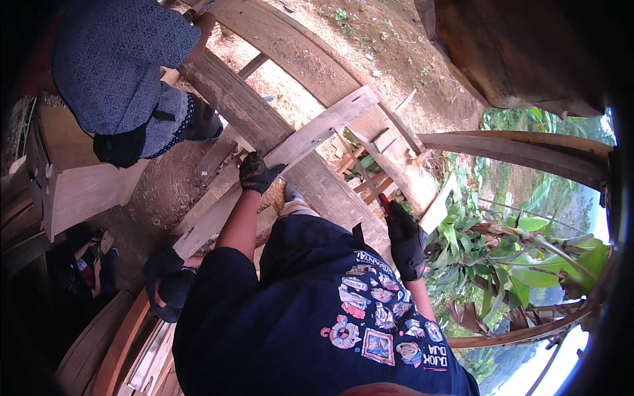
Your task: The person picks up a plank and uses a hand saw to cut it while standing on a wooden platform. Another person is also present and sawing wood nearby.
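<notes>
Evidently, at the far left, a co-worker in dark clothes (86, 272) sits in shadow, below a boxy cabinet of smooth, pale wood panels (99, 195). Next to the cabinet is another co-worker in a blue, finely patterned shirt (122, 63), face out of view. Lower down, a long reddish-brown wooden plank (122, 343) looks bowed, close to a third figure in a black cap (165, 274).

Near the middle, the person's left hand (259, 173), in a black glove with red marks, lies on a long, straight-edged plank of weathered grey wood (323, 129); its thumb is splayed, but whether the fingers clamp the edge cannot be told. The grey plank slants across a broad, rough-grained brown beam (241, 102), with pale, crumbly shavings (294, 99) strewn on the ground beyond. The person's navy cloth shirt (290, 323) bears colourful printed pictures.

Further right, a red-handled saw with a thin, narrow blade (384, 203) points up toward the grey plank's edge; whether they touch is unclear. The right hand (405, 241), in a black glove, is closed around its handle. Beyond grow broad, glossy green leaves (535, 270), under a curved brown timber (528, 148).
</notes>
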A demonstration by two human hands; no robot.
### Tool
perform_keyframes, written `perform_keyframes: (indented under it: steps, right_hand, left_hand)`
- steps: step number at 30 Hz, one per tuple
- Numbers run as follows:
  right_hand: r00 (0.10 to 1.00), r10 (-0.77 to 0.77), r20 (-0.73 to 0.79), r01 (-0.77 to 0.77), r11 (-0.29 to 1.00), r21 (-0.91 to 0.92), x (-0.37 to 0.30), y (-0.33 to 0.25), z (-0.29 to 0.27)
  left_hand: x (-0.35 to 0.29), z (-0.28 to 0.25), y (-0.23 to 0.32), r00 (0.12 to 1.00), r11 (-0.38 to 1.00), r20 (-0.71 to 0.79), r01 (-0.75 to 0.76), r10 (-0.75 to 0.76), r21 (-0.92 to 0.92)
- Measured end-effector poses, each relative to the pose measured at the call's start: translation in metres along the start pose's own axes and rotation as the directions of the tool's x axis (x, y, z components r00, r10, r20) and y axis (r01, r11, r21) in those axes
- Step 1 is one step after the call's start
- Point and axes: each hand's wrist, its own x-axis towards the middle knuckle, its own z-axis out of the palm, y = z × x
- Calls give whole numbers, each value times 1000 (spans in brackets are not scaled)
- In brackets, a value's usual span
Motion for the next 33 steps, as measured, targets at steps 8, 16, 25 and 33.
perform_keyframes:
  steps: [8,16,25,33]
  right_hand:
    - [999,-40,37,37,997,61,-5,-5,6]
    - [995,87,58,-92,993,78,2,-25,-2]
    - [990,138,-9,-136,981,139,-7,-28,3]
    - [983,116,-140,-100,988,114,7,-25,-1]
  left_hand:
    - [28,18,85,958,951,5,-286,288,121]
    - [72,25,165,961,921,101,-274,256,276]
    - [95,33,170,951,902,55,-306,305,305]
    - [99,30,173,959,904,90,-283,269,321]
